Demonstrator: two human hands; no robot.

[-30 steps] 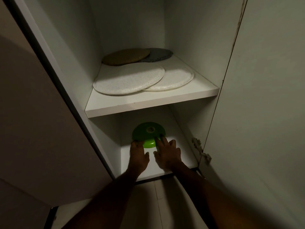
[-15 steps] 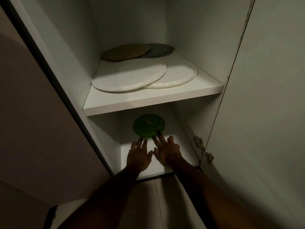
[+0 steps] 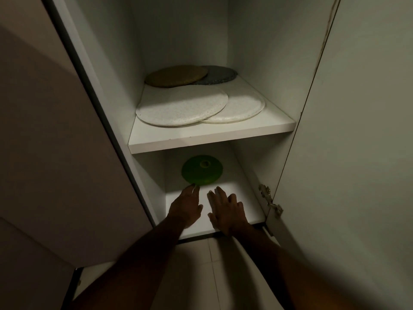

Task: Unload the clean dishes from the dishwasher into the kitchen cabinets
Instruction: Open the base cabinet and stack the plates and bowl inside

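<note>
Reaching into the open white cabinet (image 3: 250,63), we note the round green plastic dish (image 3: 201,169) lying face-down on the bottom shelf (image 3: 241,198), toward its back left corner. Left hand (image 3: 185,209): grip released, fingers straight, tips touching the dish's near rim. Right hand (image 3: 225,210): grip released, flat above the shelf, apart from the dish. Step in hand looks like placement, nearly done. Next move likely calls for both hands clearing the shelf's front edge, back toward the dishwasher.
</note>
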